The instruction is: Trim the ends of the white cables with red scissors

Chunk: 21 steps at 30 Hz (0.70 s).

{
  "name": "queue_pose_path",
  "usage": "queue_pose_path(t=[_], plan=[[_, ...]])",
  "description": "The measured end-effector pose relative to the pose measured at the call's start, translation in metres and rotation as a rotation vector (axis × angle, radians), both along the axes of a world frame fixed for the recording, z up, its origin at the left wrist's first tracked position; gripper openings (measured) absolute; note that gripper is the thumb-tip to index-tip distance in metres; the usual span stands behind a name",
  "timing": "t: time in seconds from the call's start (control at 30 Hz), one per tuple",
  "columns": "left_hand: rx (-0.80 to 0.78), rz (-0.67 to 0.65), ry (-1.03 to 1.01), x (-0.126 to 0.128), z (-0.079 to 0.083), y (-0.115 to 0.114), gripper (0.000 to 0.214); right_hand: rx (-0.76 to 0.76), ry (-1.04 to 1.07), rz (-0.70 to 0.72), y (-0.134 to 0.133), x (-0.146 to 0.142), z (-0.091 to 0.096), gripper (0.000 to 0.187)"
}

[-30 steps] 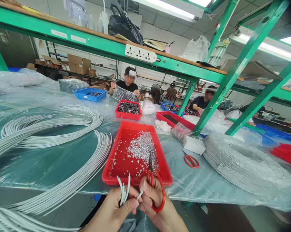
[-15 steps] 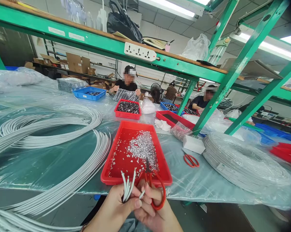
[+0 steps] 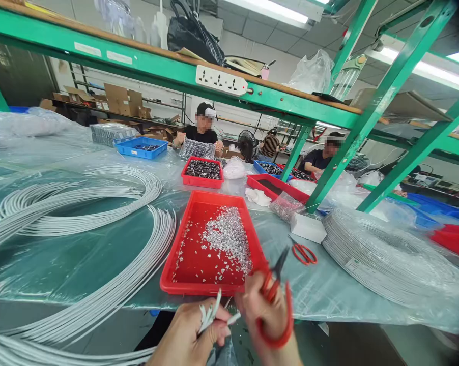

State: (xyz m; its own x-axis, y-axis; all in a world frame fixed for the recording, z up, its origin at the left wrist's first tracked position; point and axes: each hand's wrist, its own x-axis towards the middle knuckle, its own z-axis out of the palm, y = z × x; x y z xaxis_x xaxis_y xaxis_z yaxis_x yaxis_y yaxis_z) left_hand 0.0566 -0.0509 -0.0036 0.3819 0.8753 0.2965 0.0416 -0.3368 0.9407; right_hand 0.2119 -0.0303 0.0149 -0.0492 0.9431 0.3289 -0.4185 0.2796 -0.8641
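Several white cable ends [image 3: 210,311] stick up from my left hand [image 3: 193,330], whose fingers are closed around them; one end points off to the right between thumb and finger. My right hand [image 3: 265,310] is wrapped round red-handled scissors [image 3: 278,267], their dark blades pointing up and to the right; the hand is blurred by motion. Just beyond both hands lies a red tray [image 3: 172,264] with a heap of small silvery bits [image 3: 229,234] in it. White cable bundles [image 3: 111,284] curve across the table at the left.
Another pair of red-handled scissors [image 3: 305,254] lies right of the tray near a white box [image 3: 308,227]. A large wrapped cable coil [image 3: 390,259] sits at the right. Farther back are a red bin of dark parts [image 3: 202,173], a blue bin [image 3: 141,147], and a seated person [image 3: 201,133]. Green posts cross overhead.
My right hand has moved right, away from the left hand, carrying the scissors out from over the tray. My left hand has shifted slightly right and down with the cables.
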Motion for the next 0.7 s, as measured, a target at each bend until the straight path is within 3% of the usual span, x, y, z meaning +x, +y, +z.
queue_pose_path(t=[0.1, 0.27, 0.37, 0.5, 0.63, 0.7], plan=[[-0.135, -0.099, -0.020, -0.001, -0.011, -0.002, 0.045, -0.028, -0.048, 0.003, 0.020, 0.018, 0.009, 0.035], [-0.271, -0.140, -0.114, -0.007, -0.029, 0.005, 0.058, -0.007, -0.439, -0.036, 0.055, 0.031, 0.007, 0.030], [-0.314, -0.115, -0.173, -0.010, -0.025, 0.007, 0.058, 0.041, -0.619, -0.113, 0.069, 0.028, 0.001, 0.025], [-0.341, -0.061, -0.190, -0.017, -0.011, 0.003, 0.058, 0.058, -0.689, -0.206, 0.077, 0.027, -0.003, 0.032], [-0.365, -0.081, -0.162, -0.019, -0.001, 0.000, 0.061, 0.043, -0.618, -0.070, 0.066, 0.026, 0.002, 0.020], [-0.323, -0.116, -0.159, -0.015, 0.001, -0.001, 0.057, 0.037, -0.573, 0.041, 0.052, 0.024, 0.006, 0.035]])
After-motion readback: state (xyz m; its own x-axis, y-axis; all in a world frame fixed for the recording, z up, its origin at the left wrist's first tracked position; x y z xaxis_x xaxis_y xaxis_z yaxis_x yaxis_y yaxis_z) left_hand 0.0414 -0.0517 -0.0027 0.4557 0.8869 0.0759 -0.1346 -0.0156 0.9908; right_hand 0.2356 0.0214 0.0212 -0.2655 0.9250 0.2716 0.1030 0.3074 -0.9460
